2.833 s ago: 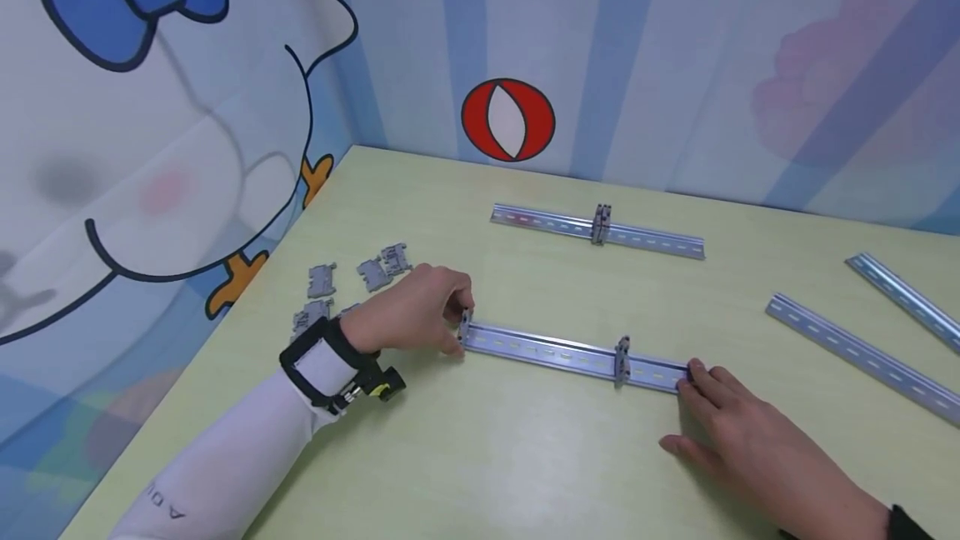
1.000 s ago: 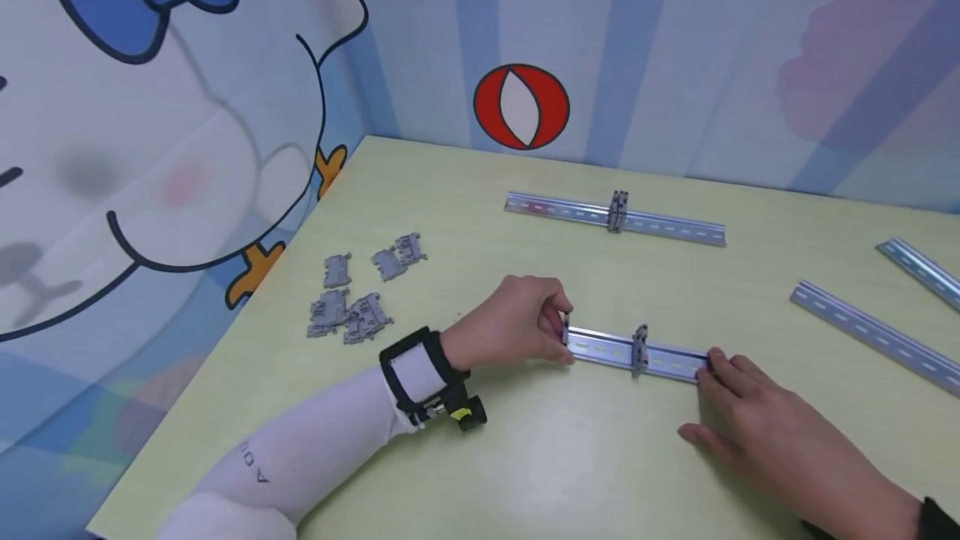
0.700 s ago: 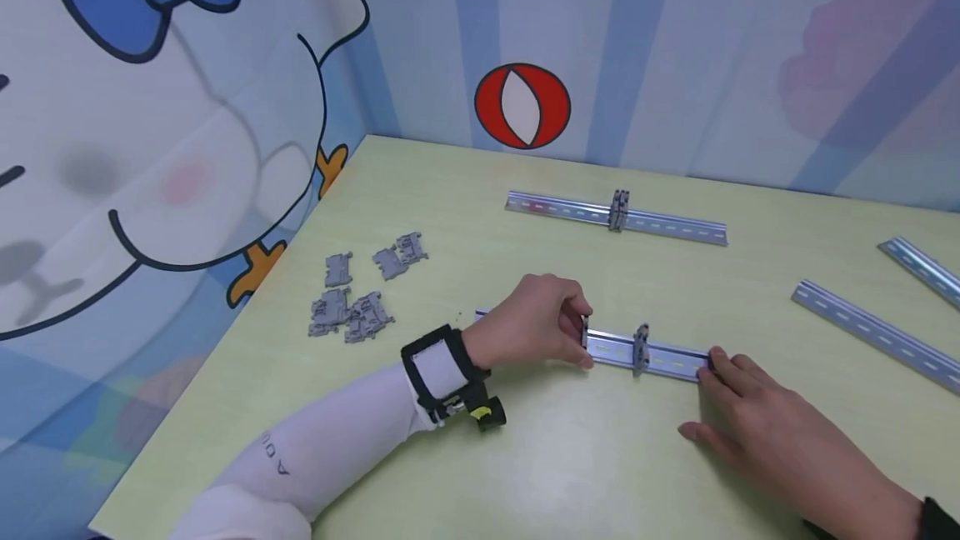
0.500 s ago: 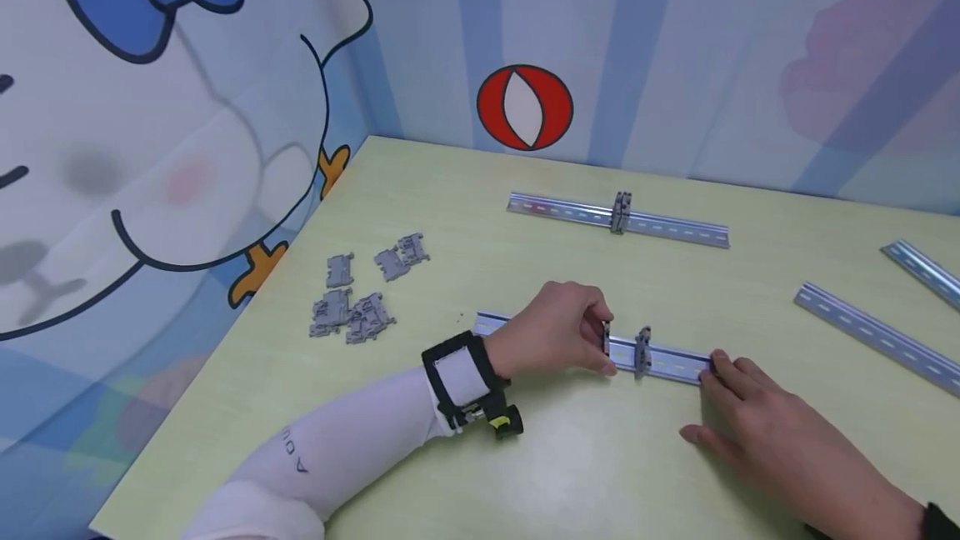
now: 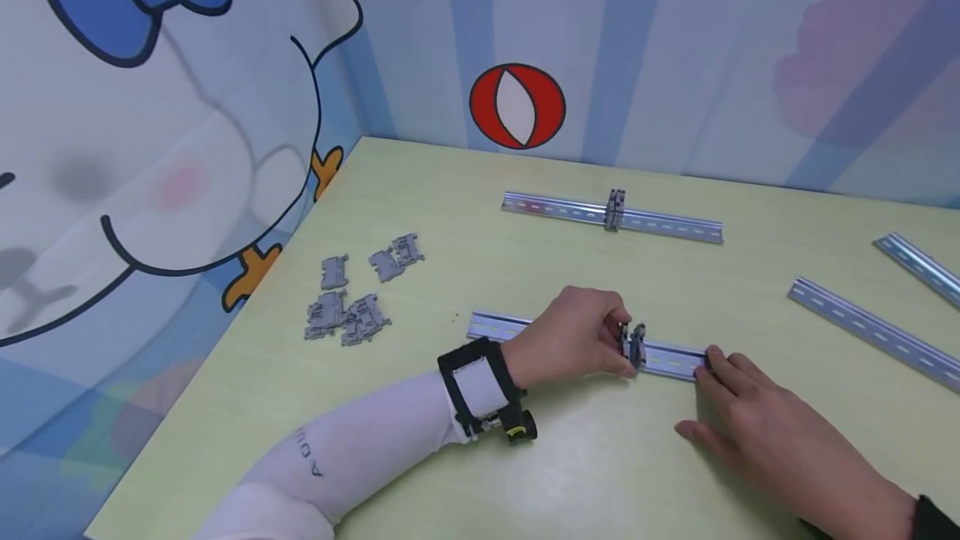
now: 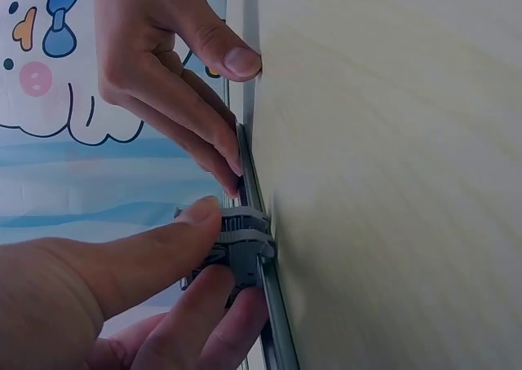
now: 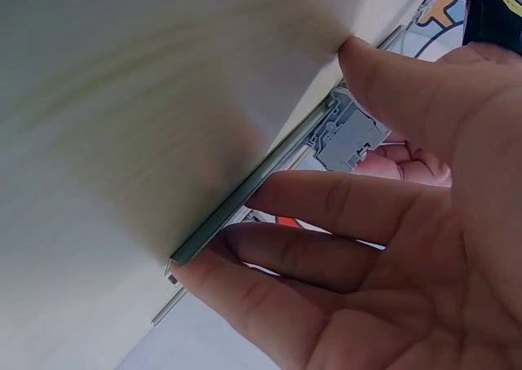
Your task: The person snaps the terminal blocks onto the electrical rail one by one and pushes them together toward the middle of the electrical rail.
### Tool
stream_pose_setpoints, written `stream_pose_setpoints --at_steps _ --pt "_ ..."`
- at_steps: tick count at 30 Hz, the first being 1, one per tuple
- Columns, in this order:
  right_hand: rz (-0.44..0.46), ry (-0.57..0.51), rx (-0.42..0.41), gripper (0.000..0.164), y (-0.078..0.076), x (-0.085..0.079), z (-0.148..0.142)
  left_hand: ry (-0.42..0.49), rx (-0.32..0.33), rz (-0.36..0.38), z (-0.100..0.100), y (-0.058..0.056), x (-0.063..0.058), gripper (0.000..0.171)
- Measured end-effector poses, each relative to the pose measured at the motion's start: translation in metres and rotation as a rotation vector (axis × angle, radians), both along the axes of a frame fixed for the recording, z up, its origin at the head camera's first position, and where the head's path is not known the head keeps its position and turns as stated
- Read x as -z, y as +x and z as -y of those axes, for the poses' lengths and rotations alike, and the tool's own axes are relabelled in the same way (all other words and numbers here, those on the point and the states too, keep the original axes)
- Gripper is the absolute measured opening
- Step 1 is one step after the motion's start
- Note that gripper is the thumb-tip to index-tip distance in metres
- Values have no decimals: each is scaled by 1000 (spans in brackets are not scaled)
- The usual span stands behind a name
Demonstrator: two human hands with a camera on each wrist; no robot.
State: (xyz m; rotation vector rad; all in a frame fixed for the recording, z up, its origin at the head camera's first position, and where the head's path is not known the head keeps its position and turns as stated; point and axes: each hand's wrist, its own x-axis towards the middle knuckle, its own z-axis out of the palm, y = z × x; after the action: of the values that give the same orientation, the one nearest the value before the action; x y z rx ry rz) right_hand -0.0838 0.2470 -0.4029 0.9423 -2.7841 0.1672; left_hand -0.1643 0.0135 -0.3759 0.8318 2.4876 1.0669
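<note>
A slotted metal DIN rail (image 5: 671, 361) lies across the table in front of me. My left hand (image 5: 573, 336) pinches a grey terminal block (image 5: 625, 342) seated on it, between thumb and fingers. Right beside that block a second terminal block (image 5: 637, 348) stands upright on the same rail; in the left wrist view the two blocks (image 6: 246, 248) sit face to face. The left hand and wrist hide part of the rail's left half. My right hand (image 5: 765, 419) has its extended fingertips against the rail's right end, the thumb apart from it on the table.
Several loose grey terminal blocks (image 5: 365, 319) lie at the left of the table (image 5: 420, 457). Behind, another rail (image 5: 675, 226) carries upright blocks (image 5: 615, 209). Two bare rails, one nearer (image 5: 870, 332) and one farther (image 5: 922, 269), lie at the right. Printed wall panels border the table.
My left hand has slid the pinched terminal block rightward from the rail's left end up beside the other block. The right hand keeps its place at the rail's right end.
</note>
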Motion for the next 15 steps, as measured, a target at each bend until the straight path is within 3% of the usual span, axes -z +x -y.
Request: stream_pose_setpoints --at_steps 15 --pt "33 19 16 54 1 -4 1 -107 17 -85 -10 -1 -4 52"
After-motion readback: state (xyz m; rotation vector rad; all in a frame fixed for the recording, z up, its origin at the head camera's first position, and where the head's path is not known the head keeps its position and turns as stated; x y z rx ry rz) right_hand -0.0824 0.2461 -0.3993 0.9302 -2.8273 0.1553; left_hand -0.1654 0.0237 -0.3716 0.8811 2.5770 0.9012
